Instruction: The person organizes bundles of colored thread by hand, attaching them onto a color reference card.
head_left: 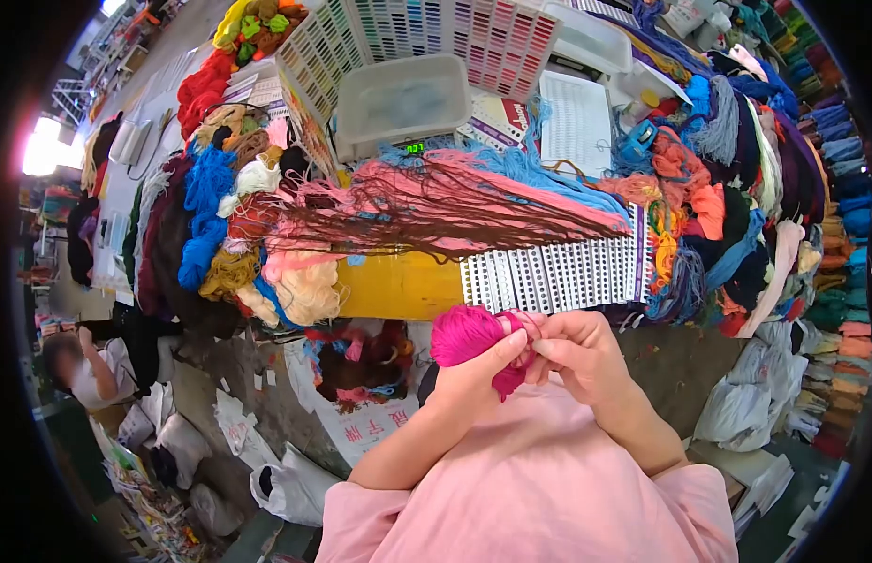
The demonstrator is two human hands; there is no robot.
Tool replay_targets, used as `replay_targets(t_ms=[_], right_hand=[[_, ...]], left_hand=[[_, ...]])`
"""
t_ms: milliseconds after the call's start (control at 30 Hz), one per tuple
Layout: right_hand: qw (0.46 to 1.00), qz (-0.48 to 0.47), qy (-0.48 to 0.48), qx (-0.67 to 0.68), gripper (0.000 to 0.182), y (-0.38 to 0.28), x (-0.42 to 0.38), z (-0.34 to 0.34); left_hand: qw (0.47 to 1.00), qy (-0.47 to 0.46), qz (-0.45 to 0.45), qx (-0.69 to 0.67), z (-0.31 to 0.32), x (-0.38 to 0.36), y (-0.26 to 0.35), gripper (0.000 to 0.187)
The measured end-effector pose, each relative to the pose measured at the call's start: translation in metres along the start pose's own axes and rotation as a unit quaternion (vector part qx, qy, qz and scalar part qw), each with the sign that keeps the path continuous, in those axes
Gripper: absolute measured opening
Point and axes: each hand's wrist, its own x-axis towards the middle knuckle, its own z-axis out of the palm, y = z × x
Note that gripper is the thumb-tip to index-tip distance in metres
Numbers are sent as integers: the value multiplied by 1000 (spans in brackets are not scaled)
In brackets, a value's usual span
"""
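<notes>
A bundle of magenta yarn is held close to my chest, just off the table's front edge. My left hand is closed around its lower right side, thumb on top. My right hand pinches at strands of the same yarn, its fingertips touching those of the left. The exact strand between the right fingers is too small to make out. Beyond my hands lies a white card with rows of punched holes. Long pink and dark brown threads stretch across the table above it.
Colour sample boards stand behind a translucent plastic bin. Blue yarn and other skeins pile up at left, orange and mixed skeins at right. Another person sits at far left. White plastic bags lie on the floor.
</notes>
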Motion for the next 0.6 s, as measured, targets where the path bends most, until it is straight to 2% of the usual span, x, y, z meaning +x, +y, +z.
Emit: replay_targets(t_ms=[100,300,400,500,600], right_hand=[[1000,-4,14,1,10,-2,-2,-1],[999,-31,19,11,9,-2,-4,-7],[999,-38,15,19,9,-2,-5,-8],[999,-25,1,37,9,-3,-6,-12],[999,-14,-2,36,9,-4,-8,-15]], left_hand=[[998,-34,-13,-50,-1,3,-5,31],[998,46,1,-36,6,5,-5,32],[999,35,29,-21,10,6,-6,35],[999,23,21,-15,4,8,-10,34],[997,-12,-12,-78,-1,12,-14,28]])
